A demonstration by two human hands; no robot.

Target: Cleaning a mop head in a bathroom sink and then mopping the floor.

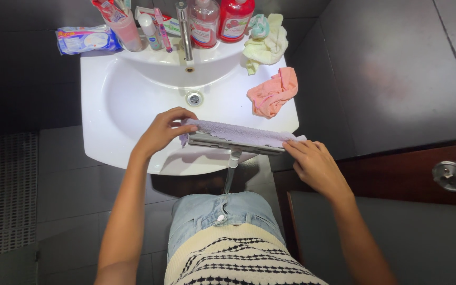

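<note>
Lilac terry cloth [238, 132] lay draped along the flat grey mop head [236, 143], held over the front rim of the white ceramic basin [133, 95]. Long axis ran left to right, right end slightly nearer the body; handle [231, 169] pointed down toward the floor. Left hand [162, 131] pinched the cloth's left end, fingers curled; right hand [315, 163] pressed flatter on the right end. Risk: the cloth, loose at mid-span, could slide off into the basin. Pink rag [273, 92] sat near the rim.

The head camera looks steeply down (from close above) onto a white sink [98, 132].
</note>
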